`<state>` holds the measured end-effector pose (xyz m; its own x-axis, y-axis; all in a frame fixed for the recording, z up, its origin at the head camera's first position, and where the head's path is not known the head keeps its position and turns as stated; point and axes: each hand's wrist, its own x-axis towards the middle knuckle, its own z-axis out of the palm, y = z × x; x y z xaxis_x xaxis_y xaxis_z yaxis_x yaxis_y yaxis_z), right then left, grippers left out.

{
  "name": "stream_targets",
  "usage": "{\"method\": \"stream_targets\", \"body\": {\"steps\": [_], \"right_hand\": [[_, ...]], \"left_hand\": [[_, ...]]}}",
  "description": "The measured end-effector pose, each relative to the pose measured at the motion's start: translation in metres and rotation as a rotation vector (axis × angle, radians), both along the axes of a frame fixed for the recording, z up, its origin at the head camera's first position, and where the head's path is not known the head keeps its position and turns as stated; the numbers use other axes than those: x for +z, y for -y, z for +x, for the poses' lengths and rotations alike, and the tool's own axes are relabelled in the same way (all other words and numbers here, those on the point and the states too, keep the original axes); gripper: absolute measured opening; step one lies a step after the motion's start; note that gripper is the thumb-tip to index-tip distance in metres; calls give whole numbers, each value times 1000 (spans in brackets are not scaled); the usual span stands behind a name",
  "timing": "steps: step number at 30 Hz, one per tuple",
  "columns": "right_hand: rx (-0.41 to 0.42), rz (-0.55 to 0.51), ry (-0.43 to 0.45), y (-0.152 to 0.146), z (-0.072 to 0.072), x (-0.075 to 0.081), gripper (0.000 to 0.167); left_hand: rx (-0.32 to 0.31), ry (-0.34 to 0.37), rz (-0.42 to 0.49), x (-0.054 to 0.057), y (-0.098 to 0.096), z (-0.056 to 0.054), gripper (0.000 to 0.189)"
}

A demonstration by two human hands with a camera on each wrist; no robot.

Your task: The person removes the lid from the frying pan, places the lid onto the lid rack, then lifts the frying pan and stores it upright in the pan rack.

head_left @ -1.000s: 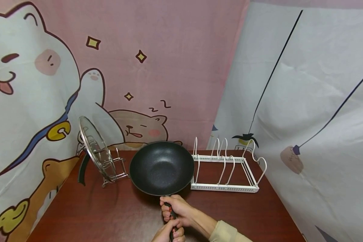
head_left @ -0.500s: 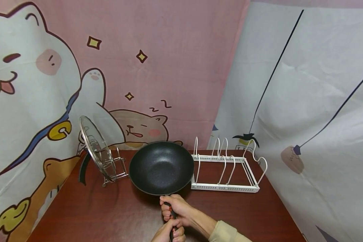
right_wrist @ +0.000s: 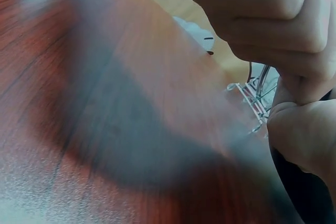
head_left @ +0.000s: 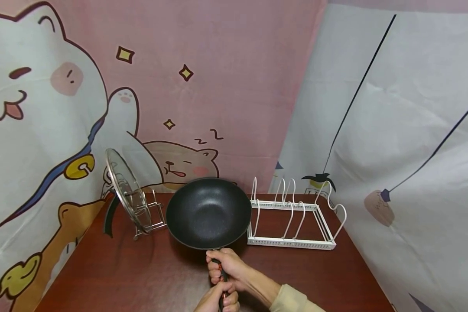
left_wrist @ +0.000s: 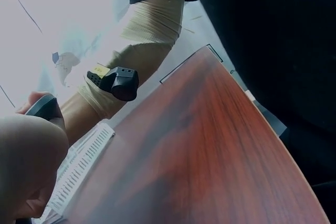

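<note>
A black wok (head_left: 209, 212) is in the middle of the head view, its inside facing me and its shadow on the table. Both hands hold its black and red handle (head_left: 224, 277). My right hand (head_left: 228, 269) grips it close to the pan, fingers curled round. Directly behind, touching it, my left hand (head_left: 217, 298) grips nearer the handle's end. In the right wrist view the fist of my left hand (right_wrist: 278, 24) is above my right hand (right_wrist: 310, 135), with the wok's dark side (right_wrist: 299, 187) below. My left hand (left_wrist: 31, 166) is partly cut off in the left wrist view.
A white rack (head_left: 290, 242) with upright loops stands right of the wok. To the left, a glass lid (head_left: 126, 190) leans in a wire stand (head_left: 156, 216), a dark handle (head_left: 110, 214) behind it. All stand on a reddish-brown table (head_left: 113, 277) before a cartoon curtain (head_left: 234, 86).
The wok's far rim has risen slightly in the view. Both hands keep their hold on the handle, and the background has shifted a little to the right.
</note>
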<state>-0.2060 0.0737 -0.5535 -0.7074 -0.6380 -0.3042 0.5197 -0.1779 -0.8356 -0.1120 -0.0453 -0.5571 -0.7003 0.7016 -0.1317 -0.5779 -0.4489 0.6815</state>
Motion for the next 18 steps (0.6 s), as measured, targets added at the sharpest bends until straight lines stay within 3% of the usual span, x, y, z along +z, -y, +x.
{"method": "stream_targets", "body": {"steps": [6, 18], "right_hand": [[9, -15, -5, 0, -2, 10, 24], [14, -36, -34, -2, -4, 29, 28]], "left_hand": [[-4, -46, -30, 10, 0, -3, 28], [-25, -43, 48, 30, 0, -4, 31]]}}
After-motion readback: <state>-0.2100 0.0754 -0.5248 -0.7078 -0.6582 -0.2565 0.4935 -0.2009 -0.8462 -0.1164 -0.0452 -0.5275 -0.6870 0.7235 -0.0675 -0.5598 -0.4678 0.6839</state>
